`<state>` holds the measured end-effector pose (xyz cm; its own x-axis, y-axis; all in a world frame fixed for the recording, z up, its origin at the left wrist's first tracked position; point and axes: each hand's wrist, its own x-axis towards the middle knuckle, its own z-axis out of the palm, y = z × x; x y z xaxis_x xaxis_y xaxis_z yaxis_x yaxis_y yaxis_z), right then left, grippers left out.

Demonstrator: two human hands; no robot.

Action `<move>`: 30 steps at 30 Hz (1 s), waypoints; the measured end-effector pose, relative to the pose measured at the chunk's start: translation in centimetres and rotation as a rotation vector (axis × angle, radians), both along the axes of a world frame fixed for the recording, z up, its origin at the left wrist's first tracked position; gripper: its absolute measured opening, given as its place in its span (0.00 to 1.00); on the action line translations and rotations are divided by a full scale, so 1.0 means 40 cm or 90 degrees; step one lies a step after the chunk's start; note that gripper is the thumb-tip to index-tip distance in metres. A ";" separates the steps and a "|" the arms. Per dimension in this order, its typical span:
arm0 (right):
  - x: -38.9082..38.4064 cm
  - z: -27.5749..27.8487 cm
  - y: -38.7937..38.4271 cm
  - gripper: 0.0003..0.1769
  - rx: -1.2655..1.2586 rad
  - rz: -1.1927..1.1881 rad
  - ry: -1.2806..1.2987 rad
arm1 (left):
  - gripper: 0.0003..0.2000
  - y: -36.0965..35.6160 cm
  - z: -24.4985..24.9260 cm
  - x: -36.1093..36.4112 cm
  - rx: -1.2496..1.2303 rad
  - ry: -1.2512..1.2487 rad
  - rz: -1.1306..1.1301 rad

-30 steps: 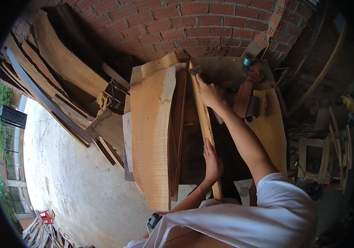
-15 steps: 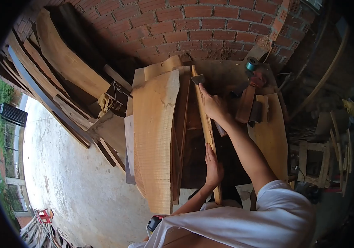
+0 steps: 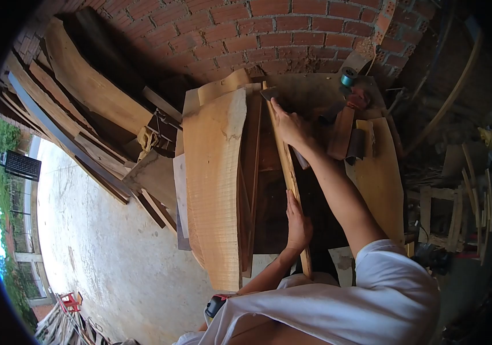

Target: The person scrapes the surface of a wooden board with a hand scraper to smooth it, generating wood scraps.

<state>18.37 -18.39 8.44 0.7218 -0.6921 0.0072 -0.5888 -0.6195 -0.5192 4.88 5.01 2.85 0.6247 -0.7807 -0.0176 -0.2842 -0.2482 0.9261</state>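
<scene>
A long, narrow wooden strip (image 3: 285,164) runs from my waist toward the far side of the dark workbench. My left hand (image 3: 298,224) grips its near half, fingers stretched along the wood. Near the strip's far tip, my right hand (image 3: 293,127) presses a small dark flat piece (image 3: 269,93) that looks like sandpaper onto the wood. The index finger points along the strip, while the other fingers are partly hidden. Left of the strip lies a wide wooden board (image 3: 214,190) with a wavy edge, on top of other boards.
A brick wall (image 3: 292,40) closes off the back. On the bench's right are a spool of teal line (image 3: 348,76), a reddish wood block (image 3: 341,133), a curved dark piece (image 3: 356,146) and a yellowish board (image 3: 385,184). Long planks (image 3: 93,80) lean at left above the concrete floor (image 3: 96,247).
My right hand has slid the dark piece forward, closer to the strip's far tip. My left hand keeps its place on the strip. The whole view has shifted slightly.
</scene>
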 end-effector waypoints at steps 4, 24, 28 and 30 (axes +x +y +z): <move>0.037 0.022 -0.033 0.29 -0.012 -0.014 -0.002 | 0.44 0.001 -0.007 0.002 -0.006 0.001 -0.006; -0.012 0.053 0.028 0.28 0.044 0.005 0.037 | 0.46 0.004 -0.006 0.013 -0.022 -0.009 -0.008; -0.043 0.052 0.045 0.30 0.017 0.003 0.024 | 0.45 -0.009 -0.003 0.002 0.008 -0.022 -0.002; -0.068 0.057 0.064 0.31 0.009 -0.010 0.012 | 0.45 -0.009 -0.002 0.005 -0.002 -0.007 -0.002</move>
